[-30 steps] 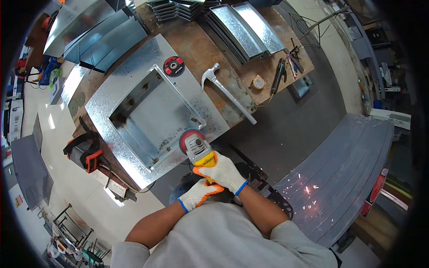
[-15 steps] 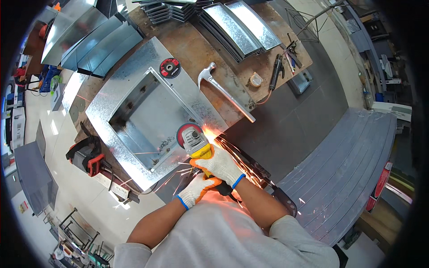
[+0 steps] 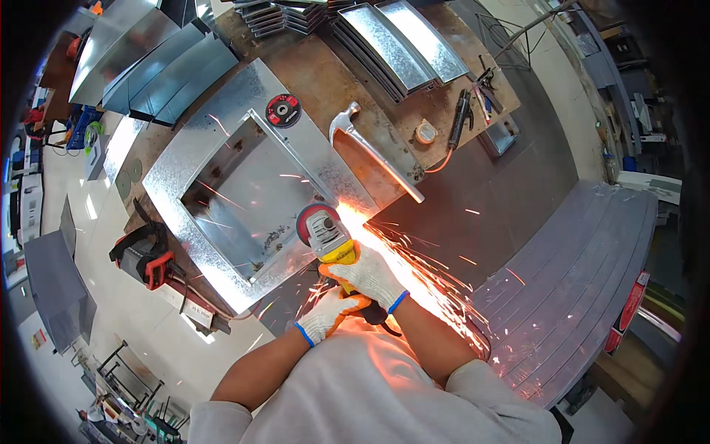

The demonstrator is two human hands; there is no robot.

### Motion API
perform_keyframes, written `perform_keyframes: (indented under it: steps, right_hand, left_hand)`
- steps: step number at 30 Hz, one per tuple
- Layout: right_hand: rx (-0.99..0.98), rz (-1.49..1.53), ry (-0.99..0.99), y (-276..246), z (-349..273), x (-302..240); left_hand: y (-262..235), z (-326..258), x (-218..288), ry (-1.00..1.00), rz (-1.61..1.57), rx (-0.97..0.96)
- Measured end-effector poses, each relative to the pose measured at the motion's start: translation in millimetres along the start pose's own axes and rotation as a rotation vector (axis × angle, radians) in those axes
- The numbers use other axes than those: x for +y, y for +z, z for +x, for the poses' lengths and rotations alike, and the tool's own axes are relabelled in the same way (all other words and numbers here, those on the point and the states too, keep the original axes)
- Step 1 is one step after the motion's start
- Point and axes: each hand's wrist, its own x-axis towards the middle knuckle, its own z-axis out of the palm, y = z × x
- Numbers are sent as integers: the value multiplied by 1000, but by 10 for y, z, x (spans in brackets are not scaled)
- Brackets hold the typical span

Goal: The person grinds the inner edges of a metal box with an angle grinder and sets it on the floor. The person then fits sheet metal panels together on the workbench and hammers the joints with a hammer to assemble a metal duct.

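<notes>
- Now the angle grinder (image 3: 325, 233) is seen pressed against the near right corner of the galvanised sheet-metal frame (image 3: 222, 126), its red guard resting on the frame's rim.
- The right hand (image 3: 370, 274), in a white glove with orange palm, is closed around the grinder's yellow body; the left hand (image 3: 325, 314), gloved the same, is wrapped around the rear of the tool, just behind the right.
- A dense fan of sparks (image 3: 429, 288) is thrown from the disc away from the frame, toward the stacked grey sheets (image 3: 584, 288) on the right.
- A second ago only a few glowing specks were visible and the disc sat off the corner; half a second ago a small burst had begun. The shower has since grown much larger, which is judged to mean the disc is now biting fully into the metal.
- On the frame's far rim a spare grinding disc (image 3: 283, 110) is lying.
- Just beyond the frame, on the rusty workbench (image 3: 325, 74), a hammer (image 3: 373, 148) is laid, with curved metal trays (image 3: 407, 41) farther off.
</notes>
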Motion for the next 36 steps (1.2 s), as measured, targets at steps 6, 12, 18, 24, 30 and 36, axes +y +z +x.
perform_keyframes:
  steps: [6, 12, 18, 24, 30, 36]
  right_hand:
    - [7, 89, -19, 48, 50, 150]
    - [27, -3, -15, 54, 31, -26]
    - [12, 60, 26, 56, 17, -47]
    - [42, 10, -23, 83, -74, 144]
    - [174, 33, -101, 100, -253, 255]
    - [299, -117, -56, -35, -174, 153]
  left_hand:
    - [4, -20, -7, 17, 20, -15]
    - [6, -48, 101, 21, -4, -36]
    - [19, -63, 99, 32, -26, -39]
    - [110, -183, -10, 41, 10, -24]
    - [29, -102, -158, 25, 89, -63]
    - [39, 193, -194, -16, 23, -35]
